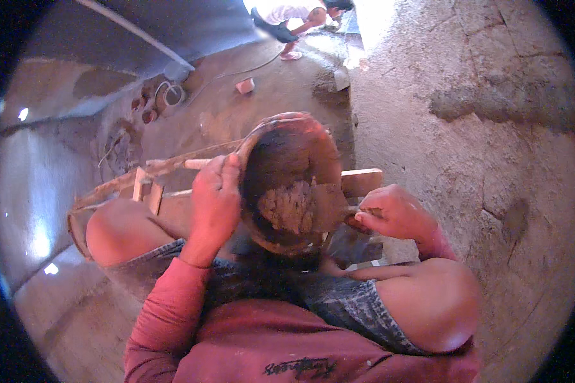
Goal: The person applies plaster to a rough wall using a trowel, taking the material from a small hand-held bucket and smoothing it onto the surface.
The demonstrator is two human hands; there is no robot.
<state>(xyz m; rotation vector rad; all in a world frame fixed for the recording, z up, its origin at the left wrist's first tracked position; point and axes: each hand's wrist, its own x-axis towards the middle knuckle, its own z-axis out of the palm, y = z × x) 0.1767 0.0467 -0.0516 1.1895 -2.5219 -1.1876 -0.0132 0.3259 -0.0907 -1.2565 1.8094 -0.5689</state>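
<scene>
A round bucket (pixel 291 150) is tilted in front of me above my knees, its open mouth facing me. My left hand (pixel 217 185) is closed on the left side of its rim. A lump of wet mortar (pixel 286 207) lies low inside it. My right hand (pixel 395 214) grips a trowel by its handle at the bucket's right rim. The trowel's flat blade (pixel 329 207) reaches into the bucket, against the right side of the mortar. The blade's far edge is hard to tell from the mortar.
Wooden boards (pixel 148 191) of a platform run beneath and to the left. A rough plastered wall (pixel 485 166) rises close on my right. Far below, a person (pixel 294 16) bends near the wall. Buckets (pixel 172 96), a hose (pixel 236 73) and a pale block (pixel 245 85) lie on the floor.
</scene>
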